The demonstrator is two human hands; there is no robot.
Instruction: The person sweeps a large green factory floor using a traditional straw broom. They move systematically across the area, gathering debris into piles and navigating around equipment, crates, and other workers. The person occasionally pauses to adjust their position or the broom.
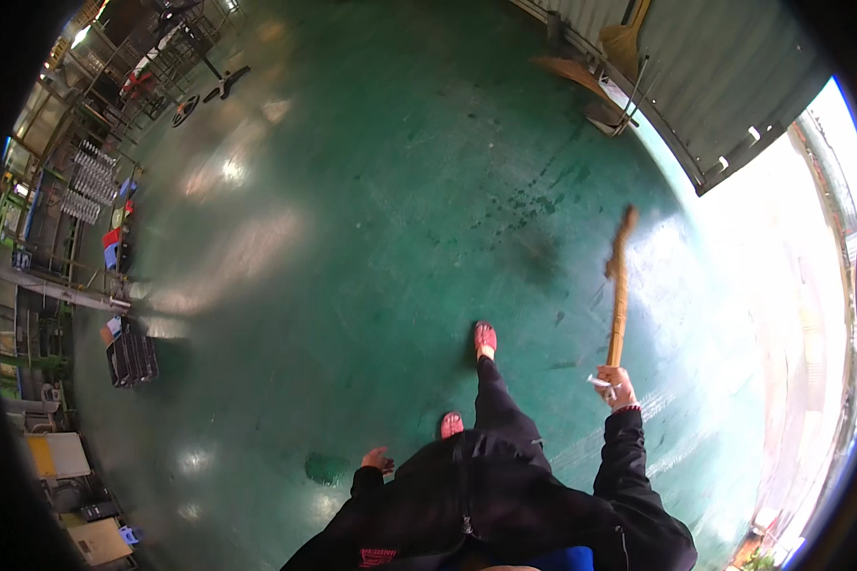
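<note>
My right hand (616, 388) is closed around the near end of a long tan straw broom (621, 295), seen nearly edge-on. Its slightly bent far end reaches forward over the green floor. A small whitish object (598, 382) shows at the fingers of that same hand; its kind cannot be made out. Low at my left side hangs my left hand (378, 461), holding nothing that I can see, with its fingers loosely apart.
Green floor (381, 238) with wet patches and glare surrounds my feet. Brooms (623, 49) and a dustpan (611, 121) are by the corrugated wall (733, 67). A black crate (131, 360) and cluttered racks line the left. Bright light enters at the right opening.
</note>
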